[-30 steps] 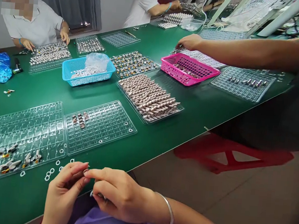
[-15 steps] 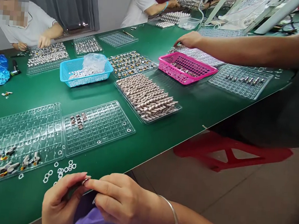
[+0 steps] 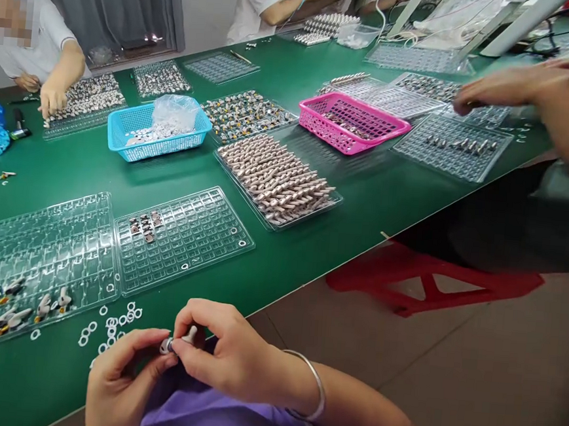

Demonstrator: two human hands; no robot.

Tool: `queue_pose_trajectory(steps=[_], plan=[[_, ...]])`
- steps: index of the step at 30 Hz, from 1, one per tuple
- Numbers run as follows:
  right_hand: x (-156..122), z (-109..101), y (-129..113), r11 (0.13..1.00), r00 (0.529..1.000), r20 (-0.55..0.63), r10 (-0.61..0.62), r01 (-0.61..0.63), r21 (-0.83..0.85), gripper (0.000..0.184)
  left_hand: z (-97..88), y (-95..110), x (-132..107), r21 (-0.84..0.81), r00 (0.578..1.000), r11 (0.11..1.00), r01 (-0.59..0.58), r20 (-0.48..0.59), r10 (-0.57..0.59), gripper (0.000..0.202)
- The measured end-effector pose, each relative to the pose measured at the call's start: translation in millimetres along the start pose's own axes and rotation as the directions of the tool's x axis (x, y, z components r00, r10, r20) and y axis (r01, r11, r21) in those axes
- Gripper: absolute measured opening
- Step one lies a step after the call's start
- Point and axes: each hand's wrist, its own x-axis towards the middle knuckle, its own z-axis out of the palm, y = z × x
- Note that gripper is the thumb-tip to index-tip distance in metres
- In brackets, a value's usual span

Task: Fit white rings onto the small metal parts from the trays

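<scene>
Close to my lap, just off the table's edge, my left hand [image 3: 121, 374] pinches the round end of a small white earbud [image 3: 165, 346] between thumb and forefinger. My right hand [image 3: 236, 360], a silver bangle on its wrist, grips the same earbud near its pale stem, which shows between the fingers. Part of the earbud is hidden by my fingertips. Small white rings [image 3: 111, 332] lie loose on the green table beyond my left hand. A clear tray [image 3: 47, 224] at left carries several earbud pieces with dark and yellow parts along its near edge.
Another clear tray [image 3: 189, 232] bears a few small round parts. Behind it are a tray of stacked beige stems [image 3: 277, 183], a blue basket [image 3: 159, 144] and a pink basket [image 3: 352, 143]. Co-workers' hands reach in at left and right. A red stool [image 3: 431, 280] stands below.
My right hand has shifted from pressing with an extended finger to pinching the earbud, whose stem now shows. The co-worker's arm at right has pulled back from behind the pink basket.
</scene>
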Motion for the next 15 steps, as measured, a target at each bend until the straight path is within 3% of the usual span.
queue_pose_trajectory(steps=[15], plan=[[1.3,5.8,3.6,0.992,0.995,0.003,-0.100,0.100,-0.076,0.006,-1.3,-1.0,-2.1,0.006,0.999,1.000,-0.028,0.030,0.028,0.022]])
